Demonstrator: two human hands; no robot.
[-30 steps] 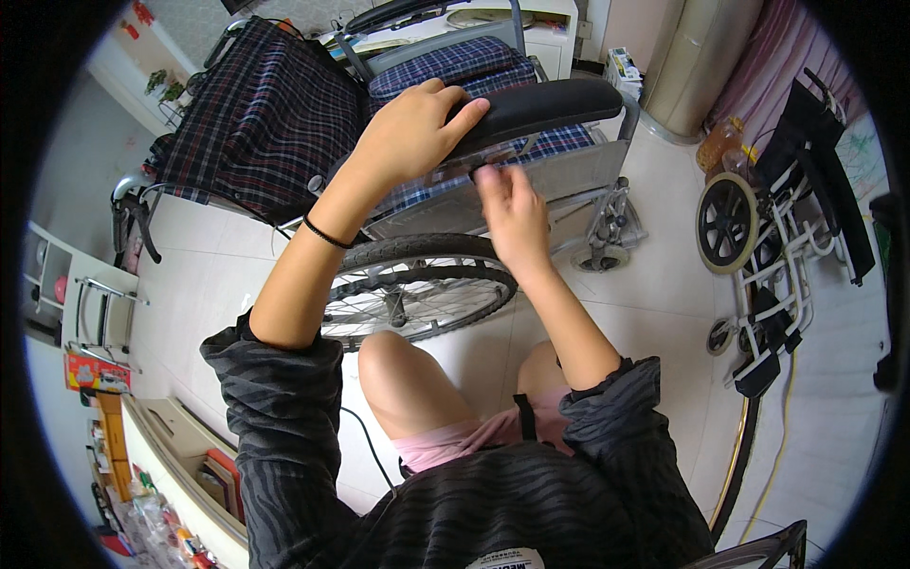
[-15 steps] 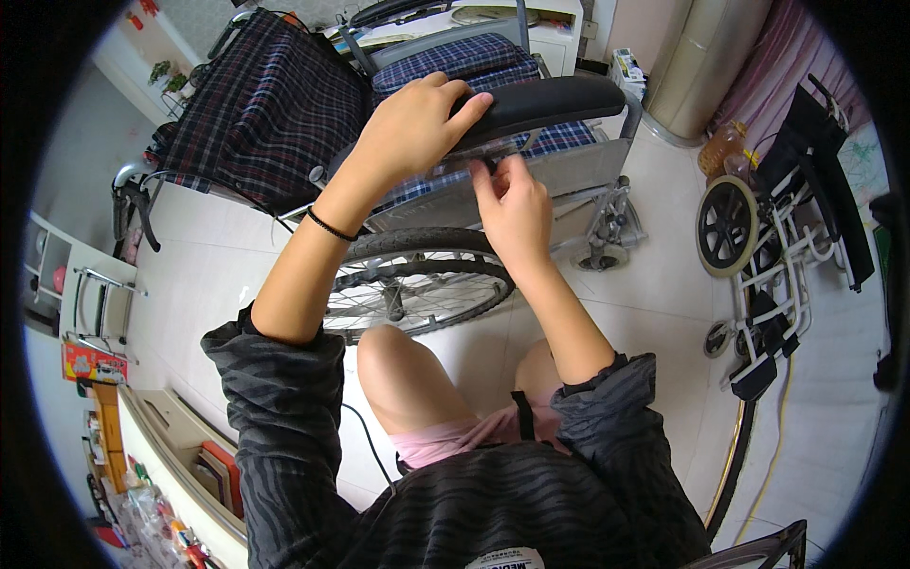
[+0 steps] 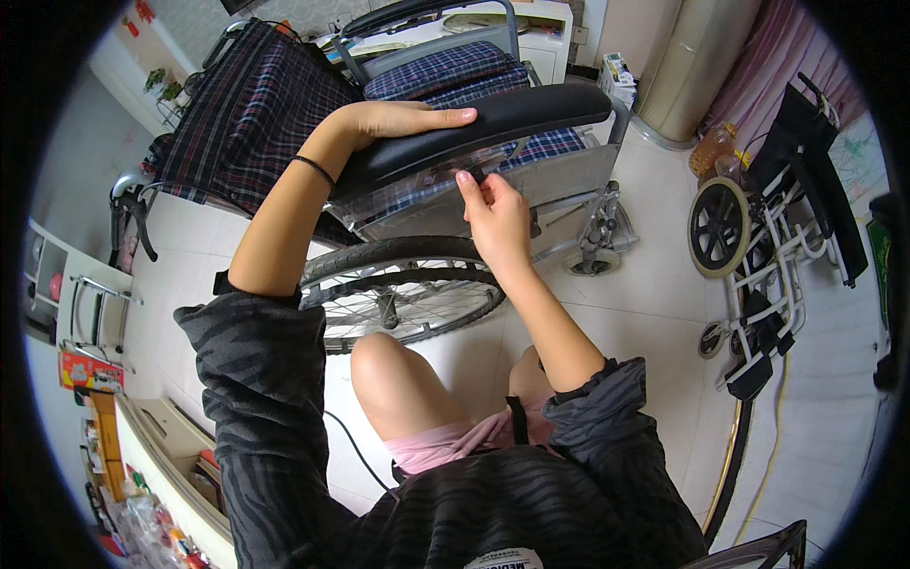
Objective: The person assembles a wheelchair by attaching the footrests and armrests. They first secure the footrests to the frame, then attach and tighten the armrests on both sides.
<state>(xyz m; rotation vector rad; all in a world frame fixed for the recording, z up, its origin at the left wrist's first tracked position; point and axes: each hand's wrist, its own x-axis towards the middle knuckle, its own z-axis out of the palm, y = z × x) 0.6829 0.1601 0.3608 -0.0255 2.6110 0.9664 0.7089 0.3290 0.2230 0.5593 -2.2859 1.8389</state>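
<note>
A wheelchair with a plaid seat point(image 3: 445, 71) and backrest point(image 3: 251, 109) stands in front of me, side panel towards me. My left hand point(image 3: 389, 121) is closed over the far edge of its black padded armrest point(image 3: 502, 119), thumb lying along the top and the other fingers mostly hidden. Just below the armrest, my right hand point(image 3: 498, 220) is closed with thumb and fingers pinched beside a small dark part at the top of the grey side panel point(image 3: 569, 175). Whatever those fingers hold is too small to make out.
The spoked rear wheel point(image 3: 408, 294) is between my knees and the panel, with a front caster point(image 3: 592, 256) to its right. A folded wheelchair point(image 3: 773, 237) leans by the right wall near a plastic jug point(image 3: 713, 150). At lower left is an open drawer point(image 3: 175, 436).
My left hand has slid back to the left along the armrest and now lies flatter. My right hand has shifted slightly left and down, still at the panel's top. The view has shifted a little.
</note>
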